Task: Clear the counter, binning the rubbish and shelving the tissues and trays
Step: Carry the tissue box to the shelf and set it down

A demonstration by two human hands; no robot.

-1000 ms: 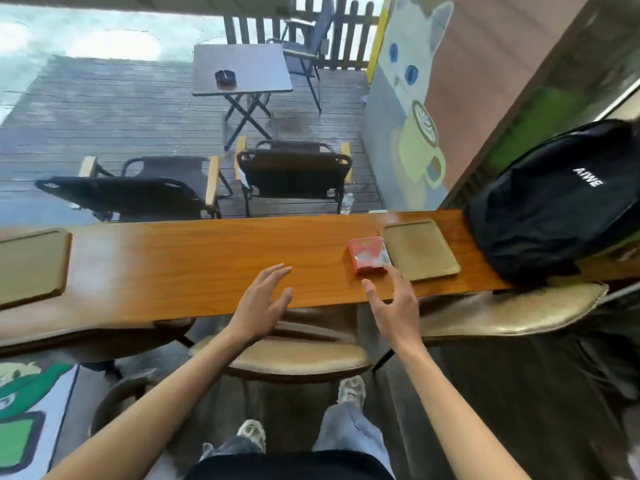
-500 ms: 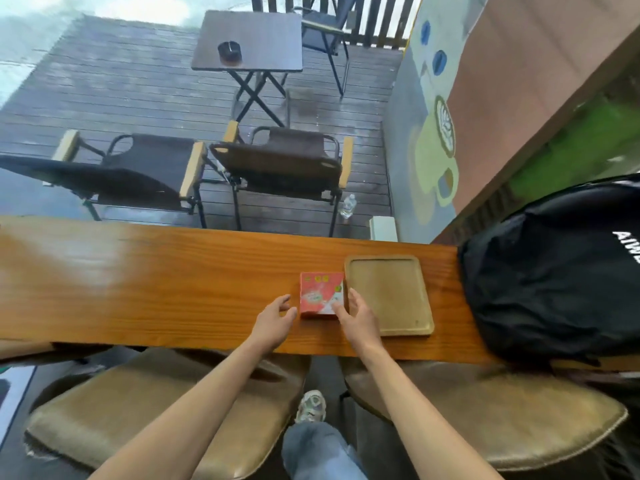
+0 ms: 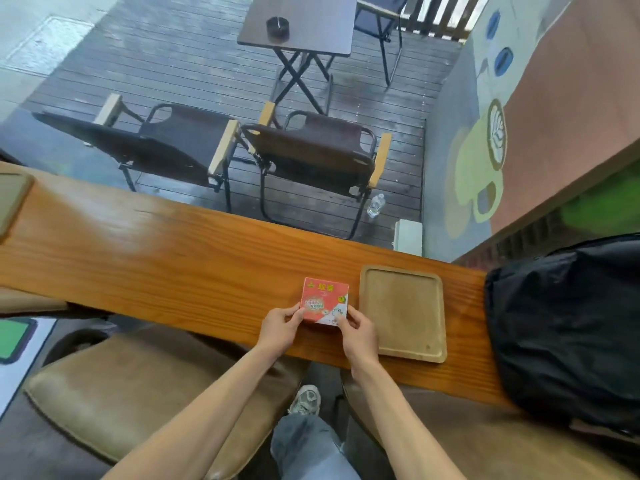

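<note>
Wooden decking fills the upper half of my view, seen past a long orange-brown worktop (image 3: 156, 251) that crosses the frame from left edge to lower right.

Items on the worktop, as I log them:
- Red box (image 3: 325, 301), printed top face up, at centre-right of the frame. It sits just left of the tray, a narrow strip of wood between them.
- Wooden tray (image 3: 403, 311), shallow, raised rim, lying flat.
- Second tray (image 3: 12, 199), corner only, at the left edge.
- Black backpack (image 3: 568, 323), bulky, at the right edge, just right of the wooden tray.

Hands:
- Left hand (image 3: 280, 329) grips the box's near left corner, thumb on the top face, fingers curled.
- Right hand (image 3: 358, 332) grips the near right corner likewise.
I cannot tell whether the box is lifted or resting.

Beyond the worktop:
- Two folding chairs (image 3: 311, 157), side by side, mid-frame.
- Folding table (image 3: 301, 24) at top centre, a dark ashtray (image 3: 277, 27) on it.
- Plastic bottle (image 3: 375, 205) on the decking by the right chair.

Below the worktop: tan stool cushions (image 3: 138, 386).
</note>
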